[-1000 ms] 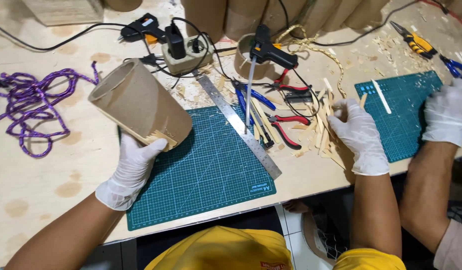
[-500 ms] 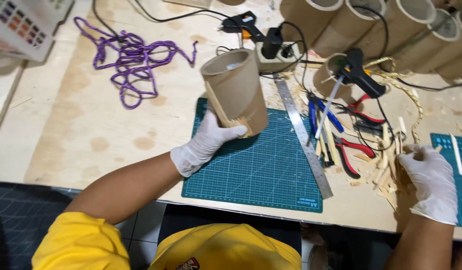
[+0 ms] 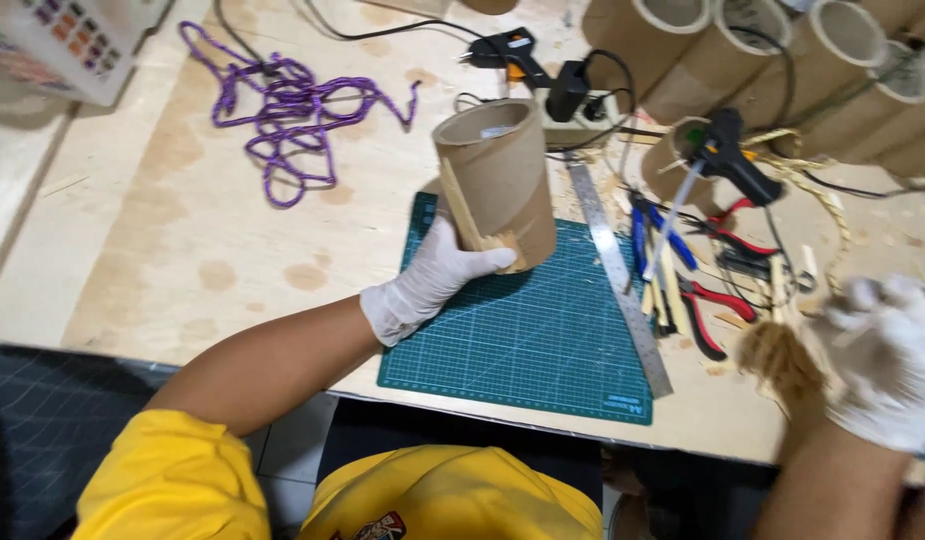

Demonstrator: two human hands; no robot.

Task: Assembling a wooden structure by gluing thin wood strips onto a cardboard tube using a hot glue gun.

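Plywood table [image 3: 182,240] fills the view, pale and stained. On it lies a green cutting mat [image 3: 527,345], its near edge close to the table's front edge. Cardboard tubes [image 3: 782,70] lie side by side at the far right corner. A purple cord [image 3: 282,120] sits tangled at the far left, well apart from the mat.

Over the mat's far left corner, one tube [image 3: 497,180] is held tilted, open end up and away — the left hand [image 3: 432,280], in a white glove, grips its lower part, thumb across the front and fingers wrapped behind. A thin wooden strip [image 3: 462,215] runs along the tube's side, just above the thumb.

A steel ruler [image 3: 617,275] lies along the mat's right edge. Right of it, pliers [image 3: 707,310] with red handles and blue-handled tools rest among wood slivers. A black glue gun [image 3: 727,155] leans on a short tube stub beyond them; a second glue gun [image 3: 507,50] lies farther back beside a power strip [image 3: 572,120].

The right hand [image 3: 882,355], also gloved, is blurred at the right edge, near the slivers — its fingers look curled, but whether they grip anything I cannot tell.
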